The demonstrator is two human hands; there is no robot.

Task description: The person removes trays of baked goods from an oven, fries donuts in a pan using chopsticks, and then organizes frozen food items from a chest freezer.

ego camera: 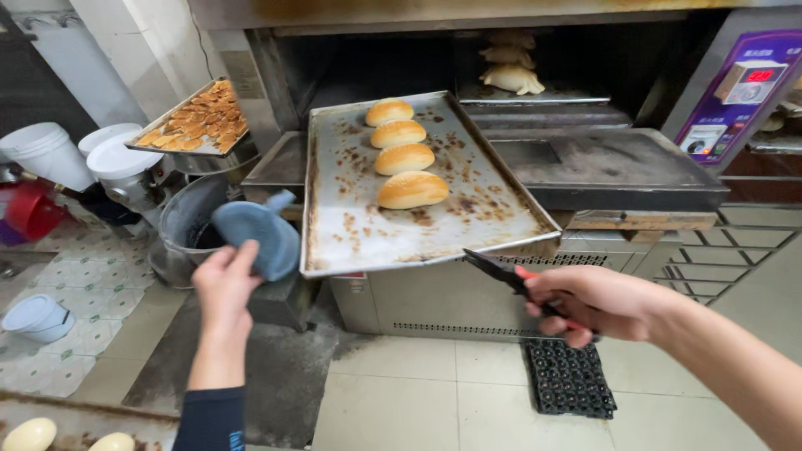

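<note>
Tiled bakery floor runs beneath a steel deck oven, and the far left is crowded with white plastic buckets at about nine o'clock from the scene's centre. Above them, toward ten o'clock, a small metal tray of browned flaky pastries rests tilted on a grey metal pot.

Moving right, the left hand is curled closed around a blue-grey padded oven mitt, pressing it against the left edge of a large, stained rectangular baking tray. That tray sits at the centre, its far end resting on the open oven door, its near end out over the floor. Four golden oval bread rolls lie in a line on it, toward twelve o'clock from the tray's middle.

The step in hand looks like drawing the hot tray out of the oven; a firm hold on both near corners seems to be what the next move calls for.

Further right, at about four o'clock, the right hand is clenched shut on black pliers with red grips, whose tips point at the tray's near right corner, just short of touching as far as can be told. Below it a black perforated mat lies on the floor. Deep in the oven at one o'clock sit pale unbrowned buns.
</note>
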